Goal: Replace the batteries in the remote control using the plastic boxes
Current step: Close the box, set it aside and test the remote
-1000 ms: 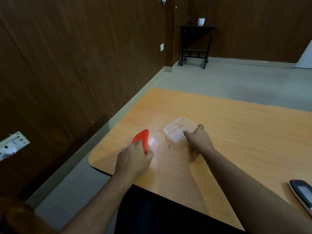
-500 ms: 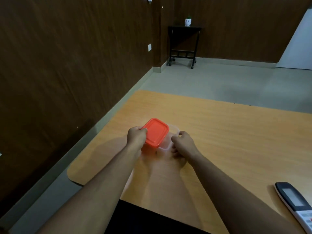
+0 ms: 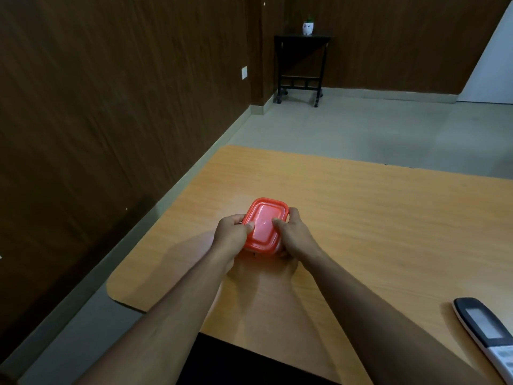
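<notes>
Dim indoor light, warm and low in contrast. Soft pale glare on the tabletop (image 3: 361, 218) just short of the fingers (image 3: 273, 222) and on the red lid (image 3: 265, 223) between them. Faint double shadows of both forearms spread toward the near edge. Slightly soft throughout; wide-angle bending of wall lines far left of the fingers.

No text, label, brand, number or sign can be read anywhere in the frame. The grey display window of the white and dark plastic remote control (image 3: 488, 333) at the lower right edge shows nothing legible, and the buttons below it are too blurred and cut off to make out.
</notes>
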